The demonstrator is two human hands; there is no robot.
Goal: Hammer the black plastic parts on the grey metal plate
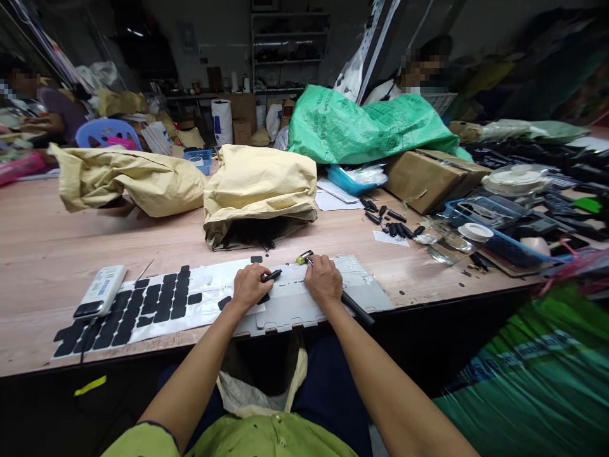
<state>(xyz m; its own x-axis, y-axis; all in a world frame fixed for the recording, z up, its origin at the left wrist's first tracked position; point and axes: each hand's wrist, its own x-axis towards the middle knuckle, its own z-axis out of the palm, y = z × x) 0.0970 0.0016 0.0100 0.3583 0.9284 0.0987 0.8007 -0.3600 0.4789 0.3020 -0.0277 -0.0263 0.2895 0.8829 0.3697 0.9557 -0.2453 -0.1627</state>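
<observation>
My left hand [250, 285] is closed round a small black cylindrical part [272, 275], whose end sticks out to the right. Across a grey board [290, 304], my right hand [323, 279] grips a hammer by its dark handle [356, 308], which runs out below the palm toward the table edge. The hammer's yellowish metal head [304, 256] shows just beyond the fingers. Left of the board lies a white sheet [204, 282] with rows of black rounded patches [164, 298]. A black patch lies partly under my left hand.
A white device [101, 291] with a cable stands at the left. An open cream sack [259, 184] holds dark pieces behind the board. Black parts [397, 230], a cardboard box [425, 181] and a blue basket [504, 235] are at the right. People sit in the background.
</observation>
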